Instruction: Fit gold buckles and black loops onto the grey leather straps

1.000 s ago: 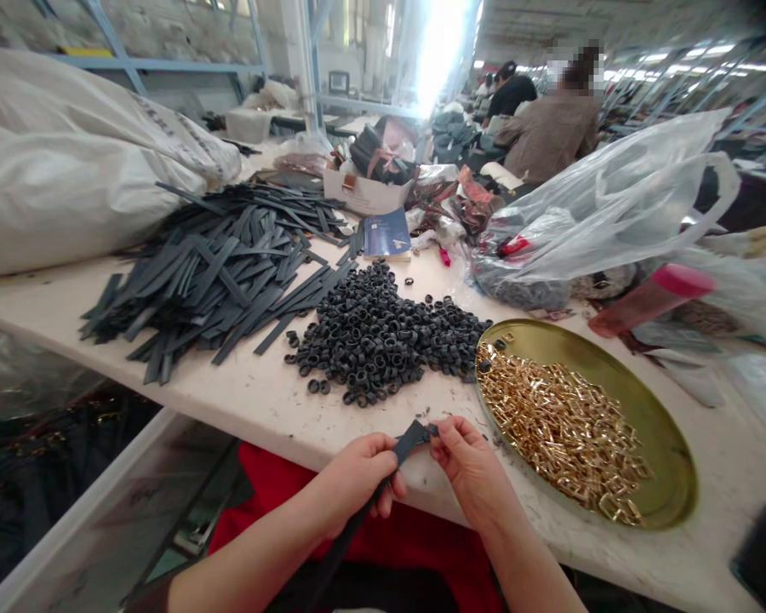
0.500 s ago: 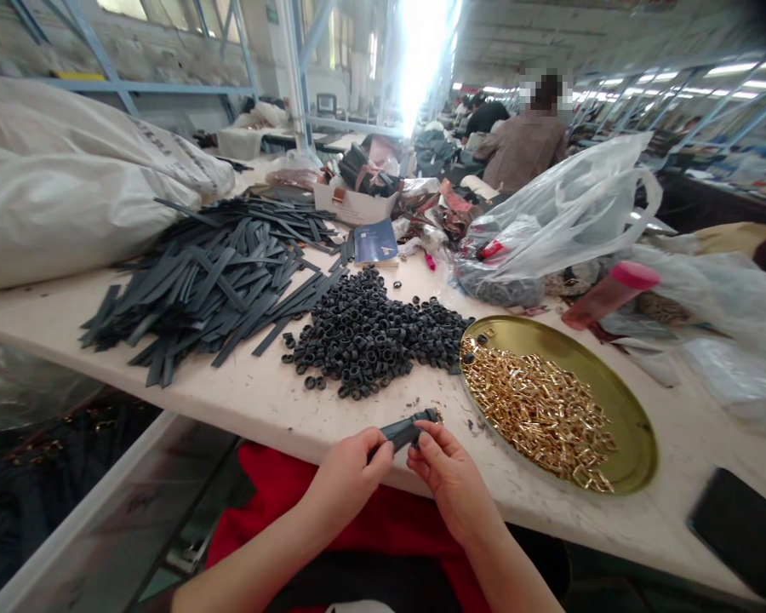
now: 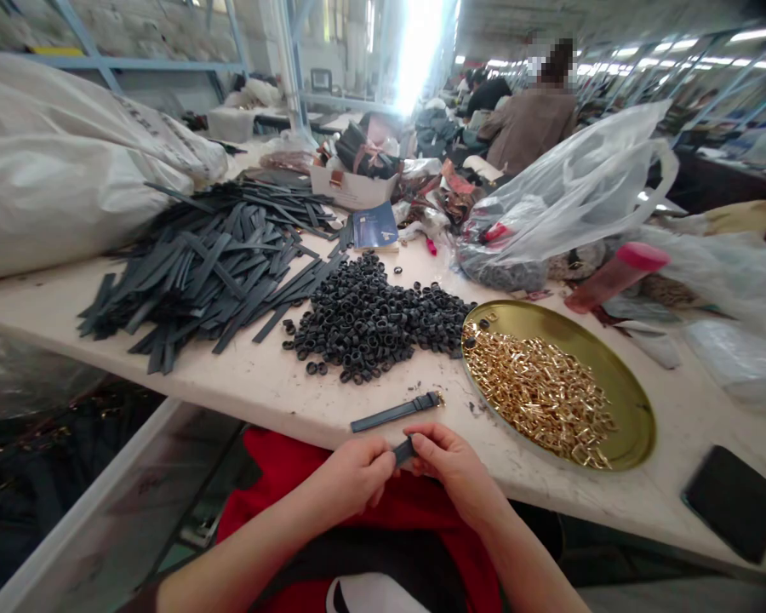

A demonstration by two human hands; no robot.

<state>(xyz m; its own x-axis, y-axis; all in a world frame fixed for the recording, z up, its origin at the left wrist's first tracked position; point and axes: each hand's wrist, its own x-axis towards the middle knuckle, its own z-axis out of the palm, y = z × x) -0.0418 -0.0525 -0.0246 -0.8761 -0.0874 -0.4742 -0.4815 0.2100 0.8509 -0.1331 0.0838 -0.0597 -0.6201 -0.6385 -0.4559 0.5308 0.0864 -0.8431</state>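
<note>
Between my two hands, over the table's front edge, is a dark strap. My left hand is closed on its near part, and my right hand pinches its far end, where the fingertips hide the detail. Just beyond them on the table lies a finished-looking strap with a gold buckle at its right end. A heap of small black strap loops is farther back. To the right, a round gold tray holds a pile of gold buckles.
Many loose dark strips are heaped at the left beside a large white sack. A blue booklet, a clear plastic bag and a pink-capped container stand farther back. A black phone-like slab lies at the right. A person sits beyond.
The buckled strap that was at my hands now lies on the table by itself. Both hands have drawn slightly nearer to me and hold another strap.
</note>
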